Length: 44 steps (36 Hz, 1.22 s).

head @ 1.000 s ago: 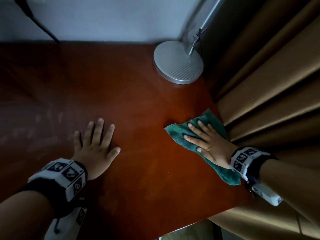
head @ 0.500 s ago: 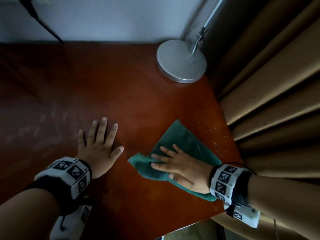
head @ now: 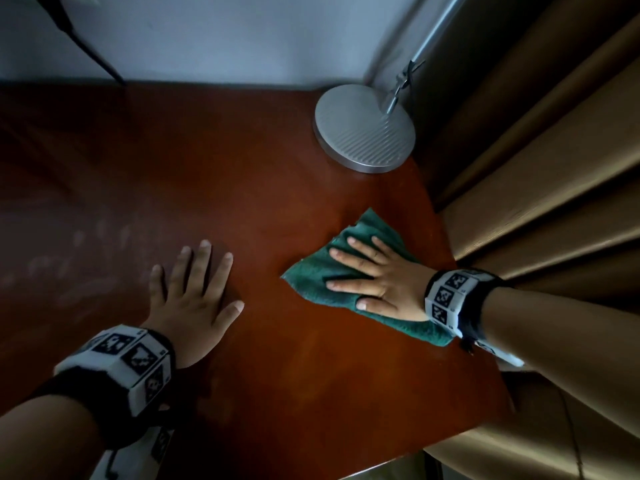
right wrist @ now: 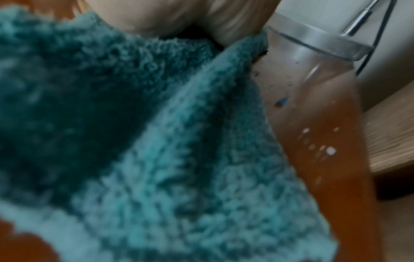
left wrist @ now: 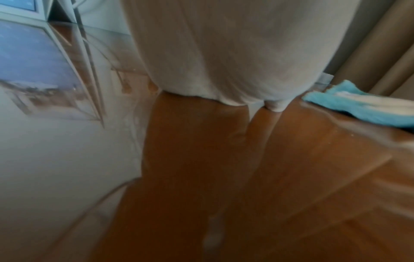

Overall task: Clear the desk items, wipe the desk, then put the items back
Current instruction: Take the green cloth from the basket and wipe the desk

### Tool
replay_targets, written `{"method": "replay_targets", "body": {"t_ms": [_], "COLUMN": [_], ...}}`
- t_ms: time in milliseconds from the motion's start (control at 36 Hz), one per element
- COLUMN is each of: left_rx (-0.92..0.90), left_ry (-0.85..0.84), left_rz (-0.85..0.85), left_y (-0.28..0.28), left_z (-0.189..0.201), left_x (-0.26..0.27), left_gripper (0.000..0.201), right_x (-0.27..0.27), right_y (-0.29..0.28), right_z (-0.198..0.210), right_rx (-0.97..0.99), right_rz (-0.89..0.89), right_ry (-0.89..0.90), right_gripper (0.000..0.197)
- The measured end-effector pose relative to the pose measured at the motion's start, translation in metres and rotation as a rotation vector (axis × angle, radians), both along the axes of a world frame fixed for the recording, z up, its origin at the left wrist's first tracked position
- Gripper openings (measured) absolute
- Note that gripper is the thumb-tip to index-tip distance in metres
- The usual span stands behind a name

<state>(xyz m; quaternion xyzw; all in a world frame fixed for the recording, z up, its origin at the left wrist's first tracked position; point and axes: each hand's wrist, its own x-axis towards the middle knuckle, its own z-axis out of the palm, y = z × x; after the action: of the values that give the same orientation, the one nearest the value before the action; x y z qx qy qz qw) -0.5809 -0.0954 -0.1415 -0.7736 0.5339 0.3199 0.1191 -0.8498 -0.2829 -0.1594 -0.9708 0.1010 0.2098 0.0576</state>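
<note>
A green terry cloth (head: pixel 311 277) lies on the reddish-brown desk (head: pixel 242 188) near its right edge. My right hand (head: pixel 372 277) presses flat on the cloth with its fingers straight and spread. In the right wrist view the cloth (right wrist: pixel 156 141) fills most of the frame under my palm. My left hand (head: pixel 194 292) lies flat on the bare wood, left of the cloth, fingers spread, holding nothing. The left wrist view shows the underside of that hand (left wrist: pixel 224 53) on the desk and the cloth (left wrist: pixel 358 104) at the far right.
A round silver lamp base (head: pixel 363 128) with a slanted metal stem stands at the desk's back right corner. Tan curtains (head: pixel 536 168) hang just past the right edge. A pale wall runs along the back. Small crumbs (right wrist: pixel 322 147) lie right of the cloth.
My right hand swept the cloth from the right edge toward me and left, then back out to the right. My left hand stayed planted on the desk.
</note>
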Motion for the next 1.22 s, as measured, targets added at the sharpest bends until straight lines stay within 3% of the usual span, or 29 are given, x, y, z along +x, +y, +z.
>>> {"method": "replay_targets", "body": {"t_ms": [333, 444, 500, 611, 889, 1222], "left_rx": [-0.160, -0.091, -0.097, -0.072, 0.040, 0.085], "left_ry": [-0.013, -0.002, -0.011, 0.006, 0.016, 0.003], "left_rz": [-0.028, -0.041, -0.035, 0.005, -0.014, -0.013], "left_y": [0.009, 0.007, 0.005, 0.003, 0.001, -0.001], "left_z": [-0.028, -0.021, -0.016, -0.012, 0.002, 0.010], "left_x": [0.009, 0.007, 0.006, 0.003, 0.001, -0.001], "left_gripper": [0.088, 0.081, 0.090, 0.090, 0.086, 0.083], "right_x": [0.029, 0.031, 0.030, 0.027, 0.023, 0.025], "right_y": [-0.046, -0.060, -0.065, -0.069, -0.075, -0.074], "right_z": [-0.004, 0.000, 0.000, 0.001, -0.002, 0.000], "right_rx": [-0.075, -0.079, -0.090, -0.116, -0.143, -0.124], "right_rz": [-0.335, -0.514, -0.581, -0.651, -0.742, -1.074], "right_ry": [0.041, 0.048, 0.043, 0.047, 0.016, 0.029], "right_gripper": [0.055, 0.068, 0.065, 0.054, 0.057, 0.066]}}
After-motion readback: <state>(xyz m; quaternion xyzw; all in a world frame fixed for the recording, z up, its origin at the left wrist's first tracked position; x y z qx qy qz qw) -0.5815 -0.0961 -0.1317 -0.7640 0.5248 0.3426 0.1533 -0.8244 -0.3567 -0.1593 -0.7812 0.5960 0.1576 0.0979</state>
